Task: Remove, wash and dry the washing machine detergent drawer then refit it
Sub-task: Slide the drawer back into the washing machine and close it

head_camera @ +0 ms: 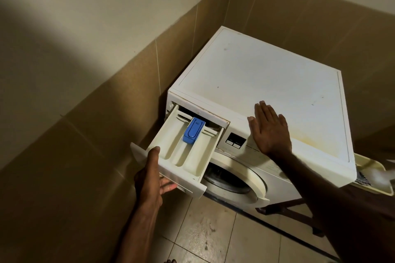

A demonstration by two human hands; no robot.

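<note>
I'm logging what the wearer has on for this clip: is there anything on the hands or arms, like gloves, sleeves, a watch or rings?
Nothing visible. The left hand and right hand are bare, without gloves, and no ring shows on the fingers in view. Both forearms are uncovered as far as the frame shows: no sleeves, watch or wristband. The lower right forearm lies in dim light, so small details there cannot be ruled out.

My left hand (149,179) reaches out in front of me with its thumb on top and its fingers (168,186) curled underneath, holding on tight. My right hand (269,130) lies flat, palm down, fingers straight and close together, arm stretched forward.
</note>
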